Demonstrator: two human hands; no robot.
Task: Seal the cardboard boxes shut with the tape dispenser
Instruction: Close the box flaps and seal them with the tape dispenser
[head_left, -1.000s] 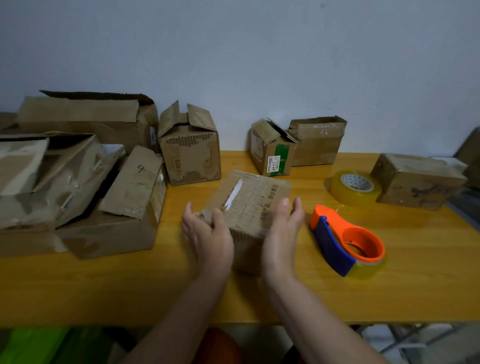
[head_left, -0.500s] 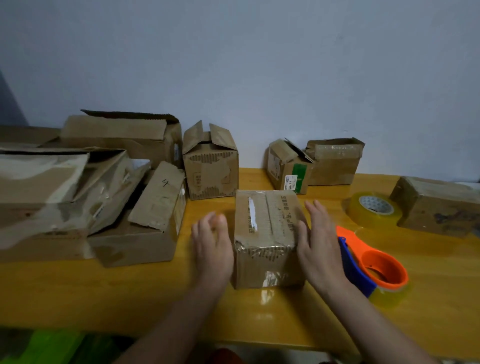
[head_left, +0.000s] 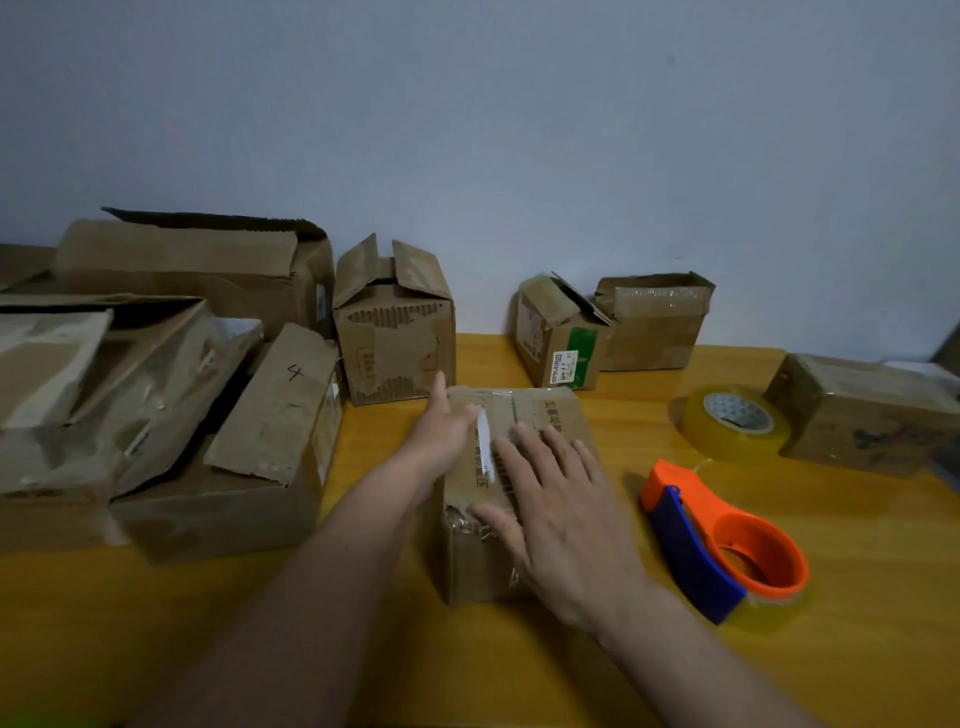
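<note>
Two bare hands rest on one small cardboard box (head_left: 524, 415) at the middle of a yellow wooden table (head_left: 857, 649). The right hand (head_left: 563, 512) lies flat on the box's top, fingers straight and spread, pressing down over the taped seam. The left hand (head_left: 447, 428) is laid against the box's upper left edge, fingers extended; neither hand grips anything, and the two stay apart.

Left of the left hand, at least four larger cartons (head_left: 171, 395) are heaped together, flaps loose. Beyond the hands, three smaller open boxes (head_left: 395, 338) stand along the wall. Far right of the right hand sits one closed box (head_left: 862, 415).

Just right of the right hand lies one orange-and-blue tape dispenser (head_left: 727, 551), untouched. Beyond it, one spare tape roll (head_left: 735, 421) lies flat.
</note>
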